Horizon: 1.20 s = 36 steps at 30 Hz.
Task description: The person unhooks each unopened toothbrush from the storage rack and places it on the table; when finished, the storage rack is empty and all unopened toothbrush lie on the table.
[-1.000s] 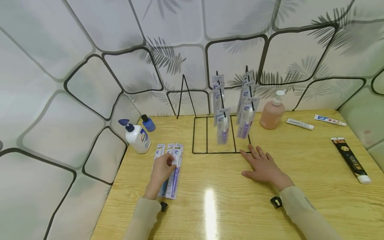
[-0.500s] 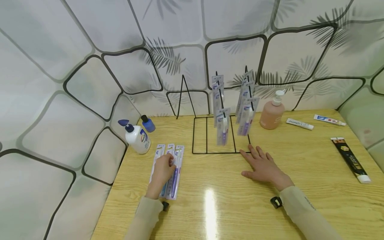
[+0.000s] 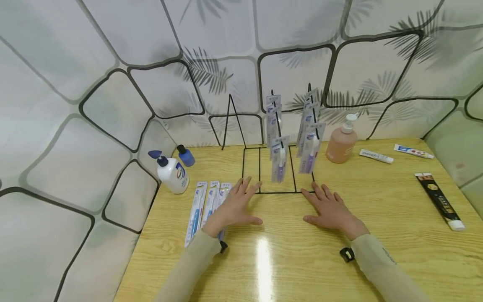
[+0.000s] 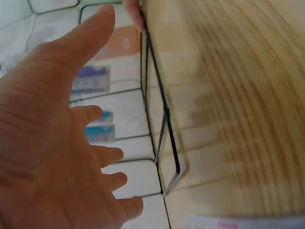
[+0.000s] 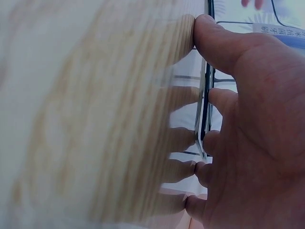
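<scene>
Glossy wood-grain table (image 3: pixel 377 235), thin black metal wire rack (image 3: pixel 259 170), shiny plastic toothbrush packs (image 3: pixel 196 207)

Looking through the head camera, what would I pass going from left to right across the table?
White pump bottle → small blue bottle → toothbrush packs lying flat → left hand → black wire rack with hanging toothbrush packs → right hand → peach pump bottle → white toothpaste tube → black tube.

Bare table (image 3: pixel 377 218) right; wire rack (image 3: pixel 277 167) blocks centre rear.
</scene>
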Available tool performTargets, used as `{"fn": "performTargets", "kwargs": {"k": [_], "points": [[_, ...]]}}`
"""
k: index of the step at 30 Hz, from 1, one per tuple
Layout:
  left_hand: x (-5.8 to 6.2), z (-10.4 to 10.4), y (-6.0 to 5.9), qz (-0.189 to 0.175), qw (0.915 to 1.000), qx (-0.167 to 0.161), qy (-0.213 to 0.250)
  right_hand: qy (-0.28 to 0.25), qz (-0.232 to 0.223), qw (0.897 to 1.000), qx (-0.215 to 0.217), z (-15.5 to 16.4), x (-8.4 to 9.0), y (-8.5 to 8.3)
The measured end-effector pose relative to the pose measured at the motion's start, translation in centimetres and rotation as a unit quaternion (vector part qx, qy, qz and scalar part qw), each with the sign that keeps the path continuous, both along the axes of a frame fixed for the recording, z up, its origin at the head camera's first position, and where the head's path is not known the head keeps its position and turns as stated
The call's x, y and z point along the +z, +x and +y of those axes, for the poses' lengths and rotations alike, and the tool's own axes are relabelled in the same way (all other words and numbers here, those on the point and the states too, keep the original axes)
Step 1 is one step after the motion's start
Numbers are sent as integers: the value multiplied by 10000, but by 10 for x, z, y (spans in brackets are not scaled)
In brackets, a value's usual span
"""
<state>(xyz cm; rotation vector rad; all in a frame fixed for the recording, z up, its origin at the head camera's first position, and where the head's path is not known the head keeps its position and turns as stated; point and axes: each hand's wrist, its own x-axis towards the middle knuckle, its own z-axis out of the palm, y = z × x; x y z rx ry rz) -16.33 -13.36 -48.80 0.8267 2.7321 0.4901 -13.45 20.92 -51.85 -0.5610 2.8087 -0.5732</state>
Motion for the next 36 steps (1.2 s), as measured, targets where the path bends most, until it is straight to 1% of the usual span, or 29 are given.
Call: {"fn": "performTargets", "kwargs": {"k": [2, 3, 5, 7, 9, 11, 14, 17, 21, 25, 28, 30, 32, 34, 36], "points": [[-4, 9, -2, -147, 9990, -134, -402, -43, 12, 10000, -12, 1, -1, 0], [-5, 12, -3, -278, 9978, -152, -581, -74, 18, 10000, -8, 1, -1, 0], [-8, 18, -3, -561, 9941, -106, -926, -88, 93, 9999, 10, 1, -2, 0], [-9, 21, -1, -843, 9898, -2, -1152, -100, 78, 9999, 8, 0, -2, 0], [-9, 23, 0, -968, 9868, 88, -1293, -92, 110, 9999, 15, -1, -2, 1], [-9, 24, 1, -965, 9859, 139, -1363, -95, 120, 9999, 3, -1, -1, 1], [-10, 25, 1, -845, 9858, 154, -1442, -48, 177, 9998, -2, -1, -1, 0], [-10, 26, 1, -746, 9851, 167, -1543, -14, 91, 10000, -18, -1, -2, -1], [-10, 28, 1, -708, 9834, 214, -1660, 45, -76, 9999, -55, -1, 0, -2], [-9, 29, 1, -721, 9820, 236, -1727, 106, 48, 9999, -62, -2, 4, -1], [-7, 29, 1, -741, 9812, 225, -1770, 27, 362, 9993, -60, -4, 13, 0], [-7, 30, 1, -758, 9809, 227, -1775, -186, 684, 9975, -36, -8, 20, -1], [-6, 30, 1, -771, 9810, 233, -1767, -541, 1059, 9929, -12, -12, 27, -2], [-5, 30, 1, -777, 9813, 255, -1743, -1040, 1533, 9827, 55, -18, 33, -4], [-5, 30, 1, -765, 9816, 264, -1732, -1604, 2009, 9663, 110, -25, 40, -5]]}}
